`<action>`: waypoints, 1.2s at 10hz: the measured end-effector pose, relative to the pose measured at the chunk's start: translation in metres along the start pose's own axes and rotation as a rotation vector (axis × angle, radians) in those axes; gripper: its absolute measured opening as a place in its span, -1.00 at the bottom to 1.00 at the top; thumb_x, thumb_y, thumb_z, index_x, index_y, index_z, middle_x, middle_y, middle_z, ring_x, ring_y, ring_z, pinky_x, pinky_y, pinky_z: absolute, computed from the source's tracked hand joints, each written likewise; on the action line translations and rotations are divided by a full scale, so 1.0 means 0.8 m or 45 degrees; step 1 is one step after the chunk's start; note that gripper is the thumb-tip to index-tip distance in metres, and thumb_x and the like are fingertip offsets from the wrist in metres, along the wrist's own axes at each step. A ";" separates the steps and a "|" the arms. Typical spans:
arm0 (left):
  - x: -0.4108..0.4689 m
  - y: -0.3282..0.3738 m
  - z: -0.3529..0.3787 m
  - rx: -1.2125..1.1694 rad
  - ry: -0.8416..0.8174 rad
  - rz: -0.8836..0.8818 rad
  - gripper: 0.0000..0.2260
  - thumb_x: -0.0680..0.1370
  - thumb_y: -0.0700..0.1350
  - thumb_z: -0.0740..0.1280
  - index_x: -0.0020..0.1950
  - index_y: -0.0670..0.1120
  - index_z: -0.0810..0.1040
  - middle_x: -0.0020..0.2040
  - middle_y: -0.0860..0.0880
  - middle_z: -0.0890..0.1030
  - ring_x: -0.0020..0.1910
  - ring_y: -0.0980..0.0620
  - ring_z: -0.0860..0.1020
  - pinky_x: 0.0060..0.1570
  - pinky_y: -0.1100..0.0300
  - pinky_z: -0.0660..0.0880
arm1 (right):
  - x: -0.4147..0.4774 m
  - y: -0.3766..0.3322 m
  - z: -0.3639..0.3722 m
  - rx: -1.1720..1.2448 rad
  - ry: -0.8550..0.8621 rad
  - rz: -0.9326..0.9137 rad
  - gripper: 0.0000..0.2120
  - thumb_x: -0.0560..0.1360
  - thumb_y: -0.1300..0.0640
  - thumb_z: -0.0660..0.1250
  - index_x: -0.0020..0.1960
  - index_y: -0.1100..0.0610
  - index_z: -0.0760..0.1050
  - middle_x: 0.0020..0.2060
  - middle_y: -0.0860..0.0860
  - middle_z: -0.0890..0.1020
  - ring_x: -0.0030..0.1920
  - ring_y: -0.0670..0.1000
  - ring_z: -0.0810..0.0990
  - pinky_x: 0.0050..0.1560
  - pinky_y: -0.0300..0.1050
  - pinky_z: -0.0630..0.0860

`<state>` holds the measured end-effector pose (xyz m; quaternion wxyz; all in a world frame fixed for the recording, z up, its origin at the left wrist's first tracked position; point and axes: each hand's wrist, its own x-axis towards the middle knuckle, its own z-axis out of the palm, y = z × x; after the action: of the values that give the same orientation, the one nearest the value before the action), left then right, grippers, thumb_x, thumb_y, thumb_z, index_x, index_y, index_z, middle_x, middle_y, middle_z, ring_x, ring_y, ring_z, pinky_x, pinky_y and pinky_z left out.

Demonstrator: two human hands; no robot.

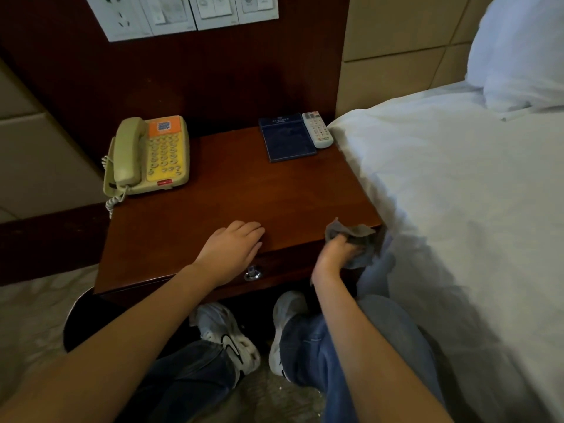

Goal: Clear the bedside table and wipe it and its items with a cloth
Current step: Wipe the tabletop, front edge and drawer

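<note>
A dark wooden bedside table [232, 190] fills the middle of the view. On its back left stands a beige and yellow phone [149, 155] with a coiled cord. At the back right lie a dark blue notepad holder [287, 140] and a white remote [317, 129]. My left hand [233, 251] rests flat on the table's front edge, fingers straight. My right hand [335, 254] grips a crumpled grey cloth [354, 236] at the table's front right corner, against the drawer front.
A bed with a white duvet [457, 193] and a pillow [518, 50] presses against the table's right side. A metal drawer pull [252, 273] sits below my left hand. Wall switches [183, 13] hang above. My legs and sneakers are under the table front.
</note>
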<state>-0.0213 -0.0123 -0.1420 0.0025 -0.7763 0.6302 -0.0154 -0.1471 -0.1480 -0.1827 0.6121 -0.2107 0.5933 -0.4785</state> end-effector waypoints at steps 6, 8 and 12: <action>-0.048 -0.049 -0.009 -0.003 0.216 -0.046 -0.81 0.54 -0.18 0.31 0.12 -0.13 0.61 0.03 -0.08 0.60 -0.01 -0.10 0.56 -0.10 0.06 0.48 | -0.089 0.088 0.028 -0.477 -0.370 0.146 -0.46 0.66 0.03 -0.04 0.55 0.22 -0.08 0.54 0.22 -0.01 0.53 0.20 0.03 0.49 0.14 0.10; -0.084 -0.027 -0.003 -0.241 0.146 -0.102 -0.83 0.59 -0.15 0.21 0.08 -0.11 0.57 -0.10 -0.02 0.58 -0.18 0.00 0.55 -0.25 0.12 0.53 | -0.124 0.122 0.039 -0.525 -0.413 0.290 -0.47 0.66 -0.01 0.00 0.51 0.26 0.04 0.47 0.26 0.17 0.43 0.20 0.24 0.37 0.14 0.30; -0.066 0.029 0.038 -1.694 -0.379 -1.208 -0.85 0.65 -0.13 0.13 -0.12 -0.06 0.36 -0.18 -0.06 0.37 -0.23 0.01 0.36 -0.20 0.13 0.32 | -0.025 0.060 0.012 -0.375 -0.244 0.144 -0.49 0.62 -0.02 -0.04 0.51 0.16 0.17 0.48 0.19 0.23 0.44 0.22 0.27 0.42 0.17 0.25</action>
<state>-0.0541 0.0337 -0.1738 -0.3806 -0.7930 0.1064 0.4638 -0.1188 -0.1125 -0.2097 0.6542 -0.3091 0.6068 -0.3290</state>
